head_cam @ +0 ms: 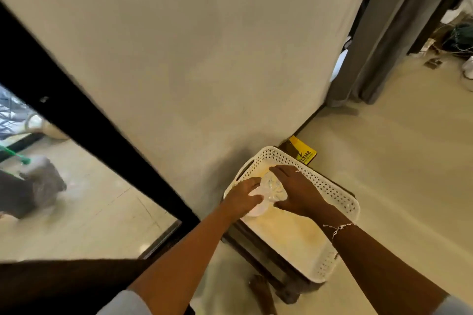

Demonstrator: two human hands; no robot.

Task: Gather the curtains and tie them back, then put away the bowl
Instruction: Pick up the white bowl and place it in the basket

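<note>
Reaching down toward the foot of a pale wall [192, 59], both hands meet on a clear cut-glass bowl [276, 188]. The bowl lies within the outline of a white perforated basket [335, 193], at the end nearest the wall. The left hand [243, 195] holds the bowl's left side, its fingers [252, 183] curled over the rim and the thumb laid across the near edge. The right hand [297, 186] grips the right side, fingers spread over the far rim and thumb tucked against the near part, so the bowl is clasped between the two hands. Whether it rests on the basket's cream bottom or hangs just above it cannot be told. A ring [297, 171] shows on the right hand and a thin bracelet [338, 227] circles that wrist. The basket lies on a low dark bench [252, 245] that stands on the pale floor [396, 161] against the wall. Just beyond the basket's far corner, a yellow packet [304, 152] with dark lettering lies at the base of the wall. A bare foot [261, 289] shows on the floor beside the bench's near end. Grey curtains [384, 33] hang in long folds at the upper right, past the wall's corner and well apart from the hands, reaching down to the floor. A black door frame [76, 110] slants across the left side, with glass below it.
</note>
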